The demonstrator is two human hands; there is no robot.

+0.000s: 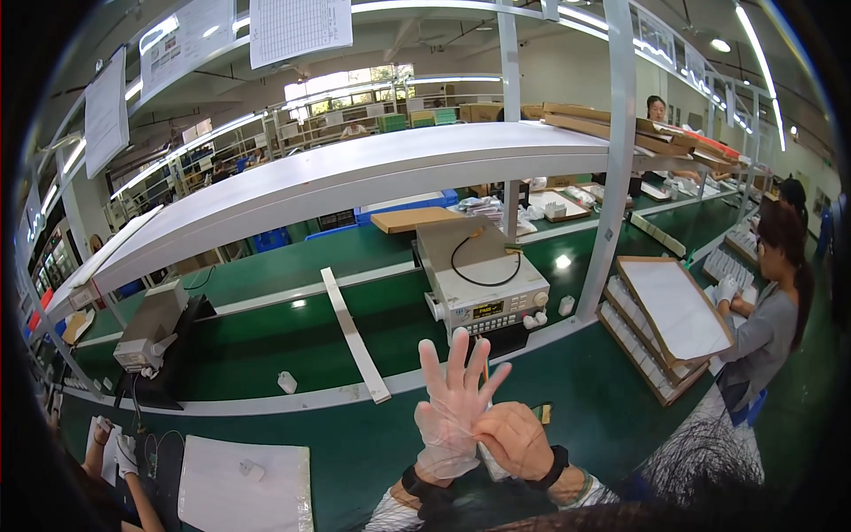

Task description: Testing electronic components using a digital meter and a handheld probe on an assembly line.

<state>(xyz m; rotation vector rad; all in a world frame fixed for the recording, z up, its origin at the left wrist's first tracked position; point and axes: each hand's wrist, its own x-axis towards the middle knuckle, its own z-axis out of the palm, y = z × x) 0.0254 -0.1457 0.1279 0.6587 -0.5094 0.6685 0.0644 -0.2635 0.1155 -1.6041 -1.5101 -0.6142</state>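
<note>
At six o'clock above the desk (359,452), the thin translucent glove (443,439) covers the spread, unburdened left hand (454,412) while the right hand (517,441), at its four o'clock, pinches the glove's side; seemingly light, soft, slippery and tearable, it is best gripped gently near the cuff.

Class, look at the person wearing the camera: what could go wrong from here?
1. The thin glove on the left hand might tear where the right hand seems to pinch it near the thumb.
2. The small yellowish part on the green bench lies close to the right hand, so it could get knocked.
3. The top tray sits askew on its stack, so a bump might shift it.
</note>
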